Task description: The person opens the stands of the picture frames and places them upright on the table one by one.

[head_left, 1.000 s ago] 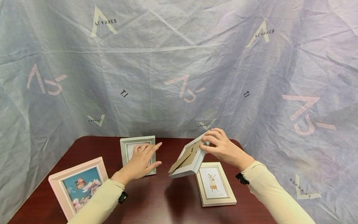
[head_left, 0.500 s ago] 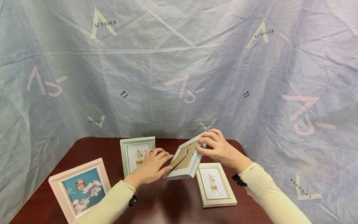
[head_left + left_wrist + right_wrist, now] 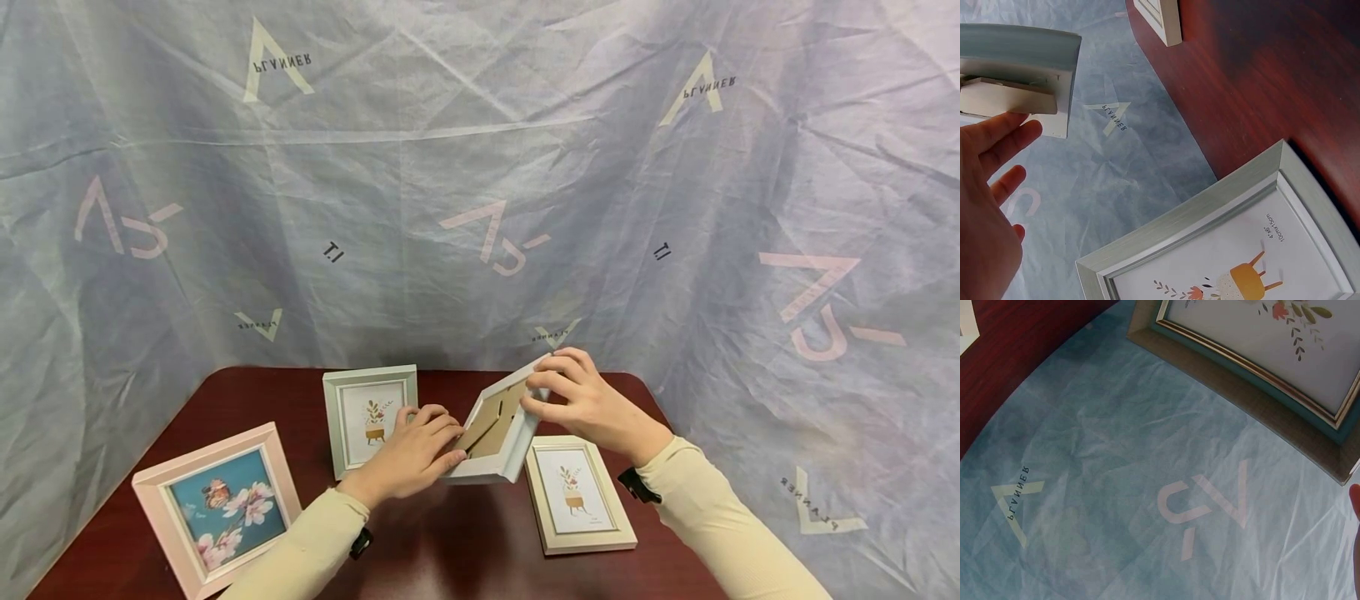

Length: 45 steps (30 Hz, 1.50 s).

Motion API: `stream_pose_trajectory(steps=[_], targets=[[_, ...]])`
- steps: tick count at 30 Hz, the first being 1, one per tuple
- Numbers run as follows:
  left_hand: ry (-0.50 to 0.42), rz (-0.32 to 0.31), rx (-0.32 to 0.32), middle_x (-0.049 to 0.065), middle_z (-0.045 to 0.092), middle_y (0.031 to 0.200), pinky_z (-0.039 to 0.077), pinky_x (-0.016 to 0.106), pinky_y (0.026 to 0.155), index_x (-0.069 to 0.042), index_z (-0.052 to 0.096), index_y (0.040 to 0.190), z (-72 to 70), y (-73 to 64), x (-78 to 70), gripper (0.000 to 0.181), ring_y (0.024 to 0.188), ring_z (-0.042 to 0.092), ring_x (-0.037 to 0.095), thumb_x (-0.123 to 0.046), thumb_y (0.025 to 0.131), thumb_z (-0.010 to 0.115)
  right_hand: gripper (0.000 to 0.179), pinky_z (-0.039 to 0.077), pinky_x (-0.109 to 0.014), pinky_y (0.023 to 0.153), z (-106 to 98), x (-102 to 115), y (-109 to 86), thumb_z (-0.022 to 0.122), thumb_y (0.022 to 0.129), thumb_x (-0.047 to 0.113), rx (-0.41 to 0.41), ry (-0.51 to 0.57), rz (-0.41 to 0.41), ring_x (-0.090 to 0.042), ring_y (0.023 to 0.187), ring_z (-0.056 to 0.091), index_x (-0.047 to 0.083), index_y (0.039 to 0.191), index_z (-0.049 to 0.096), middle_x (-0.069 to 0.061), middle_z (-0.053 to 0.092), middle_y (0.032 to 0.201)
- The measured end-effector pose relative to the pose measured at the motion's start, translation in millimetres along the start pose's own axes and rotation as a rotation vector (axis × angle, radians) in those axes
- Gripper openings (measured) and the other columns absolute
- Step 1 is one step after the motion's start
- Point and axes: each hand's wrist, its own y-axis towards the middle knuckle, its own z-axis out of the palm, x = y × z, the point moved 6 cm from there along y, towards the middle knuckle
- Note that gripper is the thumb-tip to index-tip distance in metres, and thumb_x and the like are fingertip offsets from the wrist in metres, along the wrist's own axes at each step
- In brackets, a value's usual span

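Tilted above the table, a pale blue-grey picture frame (image 3: 517,446) shows its brown backing and fold-out stand in the head view. My right hand (image 3: 573,400) grips its upper right edge between thumb and fingers. At the frame's lower left corner is my left hand (image 3: 416,446), fingers extended and fingertips right at the stand. In the left wrist view, those fingertips touch the underside of the beige stand (image 3: 1007,97); the thumb is hidden there. The right wrist view has the held frame's front (image 3: 1235,387), bearing a plant print, with only a sliver of the right hand showing.
A green-grey frame (image 3: 332,417) stands behind my left hand. The pink frame (image 3: 150,508) with a butterfly picture stands at the left. On the right, a cream frame (image 3: 626,542) lies face up on the dark red table (image 3: 420,558). Grey printed cloth (image 3: 405,275) surrounds the table.
My left hand has moved right, from in front of the green-grey frame to the held frame's stand. The right hand has shifted slightly left with the frame, keeping its grip.
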Motion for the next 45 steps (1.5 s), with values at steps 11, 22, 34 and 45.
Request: stream_pose_trajectory(steps=[11, 22, 34, 45], targets=[[-0.003, 0.001, 0.008, -0.001, 0.064, 0.116, 0.028, 0.055, 0.097, -0.014, 0.067, 0.116, -1.0, -0.4, -1.6, 0.030, 0.122, 0.046, 0.022, -0.036, 0.103, 0.051, 0.024, 0.041, -0.052, 0.089, -0.3, 0.3, 1.7, 0.045, 0.106, 0.010, -0.014, 0.005, 0.008, -0.031, 0.100, 0.058, 0.013, 0.106, 0.069, -0.008, 0.060, 0.108], [-0.011, -0.017, -0.024, -0.001, 0.062, 0.112, 0.026, 0.053, 0.097, -0.015, 0.065, 0.112, -8.7, -0.5, 3.6, 0.024, 0.122, 0.045, 0.023, -0.033, 0.101, 0.054, 0.022, 0.041, -0.053, 0.087, -0.3, 2.9, 3.0, 0.047, 0.106, 0.014, -0.019, 0.021, 0.013, -0.030, 0.099, 0.058, 0.012, 0.106, 0.069, -0.007, 0.061, 0.107], [0.017, -0.015, -0.030, -0.002, 0.061, 0.111, 0.026, 0.052, 0.097, -0.016, 0.065, 0.111, -15.2, -1.0, 10.5, 0.025, 0.122, 0.045, 0.024, -0.035, 0.101, 0.051, 0.023, 0.041, -0.053, 0.088, 1.4, 5.5, 4.5, 0.046, 0.106, 0.015, -0.013, 0.034, 0.008, -0.030, 0.101, 0.058, 0.012, 0.106, 0.069, -0.007, 0.062, 0.108], [0.011, -0.024, -0.025, -0.001, 0.062, 0.114, 0.026, 0.052, 0.098, -0.016, 0.065, 0.114, -15.3, -2.6, 10.8, 0.028, 0.123, 0.045, 0.025, -0.036, 0.101, 0.052, 0.022, 0.042, -0.054, 0.088, 2.2, 5.6, 5.5, 0.047, 0.106, 0.017, -0.017, 0.021, 0.006, -0.030, 0.101, 0.058, 0.012, 0.109, 0.068, -0.008, 0.062, 0.110]])
